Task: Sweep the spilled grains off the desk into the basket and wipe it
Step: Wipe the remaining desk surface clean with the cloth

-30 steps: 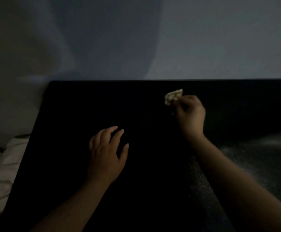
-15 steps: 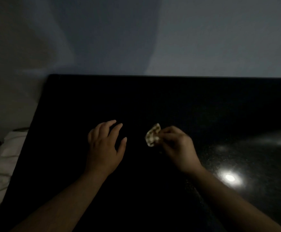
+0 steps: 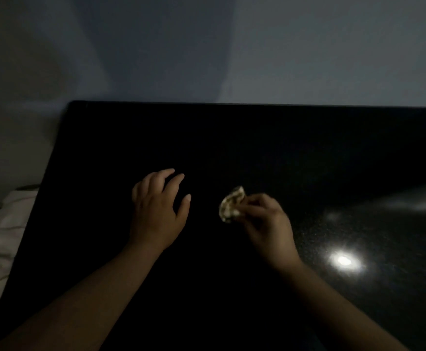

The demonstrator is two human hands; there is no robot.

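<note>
A second ago my right grip (image 3: 265, 221) was out near the back edge of the desk (image 3: 257, 138), right of the middle. It has since drawn a stroke back toward me and now sits about midway between the back and near edges, just beside my left grip (image 3: 158, 211). Over the last half second it has hardly moved, so I judge that stroke is finished.

The right grip is closed, thumb and fingertips pinching a small crumpled pale wad (image 3: 232, 203), which sticks out on the side facing the left grip. I can't tell whether the wad is touching the desk or held just above it. The left grip holds nothing. Its fingers are loose and slightly curled over the desk, and it has stayed put throughout.

The room is too dark to be sure of the grains. Fine pale specks (image 3: 374, 224) show toward the right edge around a bright glare (image 3: 343, 260), but they could be spill or the desk's own fleck. The basket is not in view. I'd say this is the wiping part, with the right side probably still to be covered.
</note>
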